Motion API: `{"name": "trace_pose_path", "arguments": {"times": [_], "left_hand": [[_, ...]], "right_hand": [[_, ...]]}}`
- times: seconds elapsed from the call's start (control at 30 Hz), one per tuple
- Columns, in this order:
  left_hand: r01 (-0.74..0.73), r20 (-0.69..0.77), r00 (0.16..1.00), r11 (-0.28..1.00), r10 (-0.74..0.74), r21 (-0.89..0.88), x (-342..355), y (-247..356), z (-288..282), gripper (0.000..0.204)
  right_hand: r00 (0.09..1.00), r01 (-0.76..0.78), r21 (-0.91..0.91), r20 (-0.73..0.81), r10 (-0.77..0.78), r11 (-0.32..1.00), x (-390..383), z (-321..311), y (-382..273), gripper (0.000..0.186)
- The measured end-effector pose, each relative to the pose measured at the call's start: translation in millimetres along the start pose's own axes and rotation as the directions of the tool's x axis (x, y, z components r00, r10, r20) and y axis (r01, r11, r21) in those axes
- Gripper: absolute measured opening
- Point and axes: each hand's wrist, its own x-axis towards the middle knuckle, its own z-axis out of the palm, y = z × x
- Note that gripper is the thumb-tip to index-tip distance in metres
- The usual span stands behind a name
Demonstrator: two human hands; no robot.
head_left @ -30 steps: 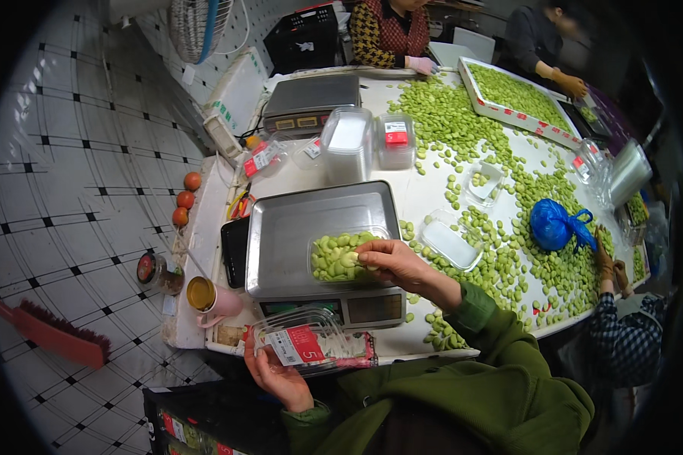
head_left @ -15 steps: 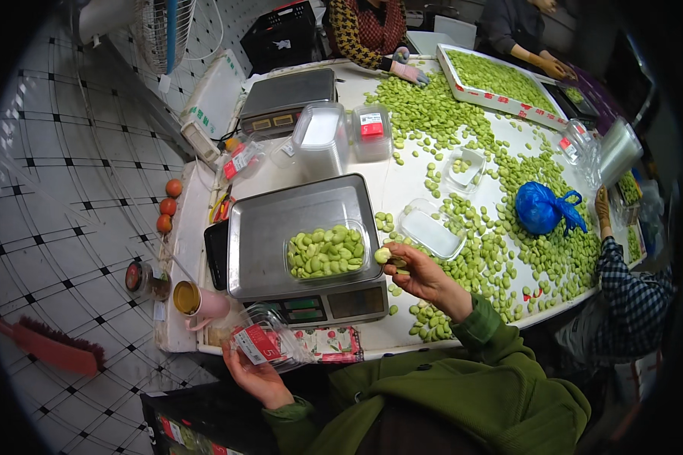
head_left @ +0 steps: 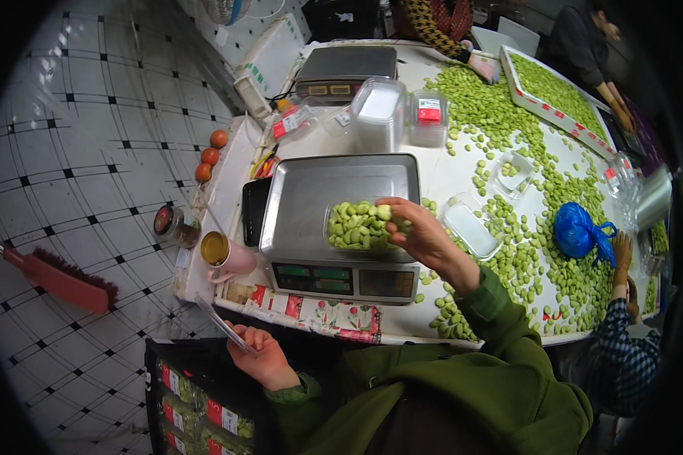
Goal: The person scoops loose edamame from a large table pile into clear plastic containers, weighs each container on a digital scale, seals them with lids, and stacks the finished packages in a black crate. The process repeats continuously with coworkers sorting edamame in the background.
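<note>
While the left hand pinches a thin clear plastic lid aside, the right hand clamps a pale green oval bean | clear plastic tub of green beans sits on the silver metal scale, probably so weight shows | farther, clear plastic containers stand nested, maybe saving space

You have red-and-white labels with a numeral and small print on the bean packs in the black crate and on the clear tub behind your scale, red characters along the white bean tray, and green characters on the white box.
</note>
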Motion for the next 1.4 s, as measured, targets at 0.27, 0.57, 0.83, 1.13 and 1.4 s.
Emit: {"name": "trace_pose_path", "arguments": {"times": [0.27,0.57,0.83,1.13,1.4], "left_hand": [[-0.015,-0.092,0.995,0.972,0.038,0.233,1.0,-18.1,-0.5,0.036],[-0.023,0.030,1.000,0.782,0.006,0.622,-8.7,-93.0,86.4,0.041],[-0.153,0.347,0.912,0.606,-0.217,0.781,6.1,-137.8,89.2,0.033],[-0.607,0.604,0.778,0.040,-0.173,0.794,41.5,-171.4,86.4,0.028],[-0.564,0.488,0.777,-0.096,-0.397,0.821,69.6,-167.0,75.6,0.030]], "right_hand": [[0.993,-0.122,-0.577,-0.069,0.100,0.808,-104.0,-105.7,13.9,0.027],[0.959,0.099,-0.971,0.151,-0.238,-0.219,-146.0,-141.4,28.0,0.038],[0.844,0.362,-0.858,0.136,-0.518,0.364,-86.1,-53.3,1.1,0.054],[0.715,0.309,-0.941,0.136,-0.686,0.136,-0.8,-35.9,20.0,0.034],[0.713,0.169,-0.983,0.071,-0.698,0.073,12.0,-40.4,19.9,0.021]]}}
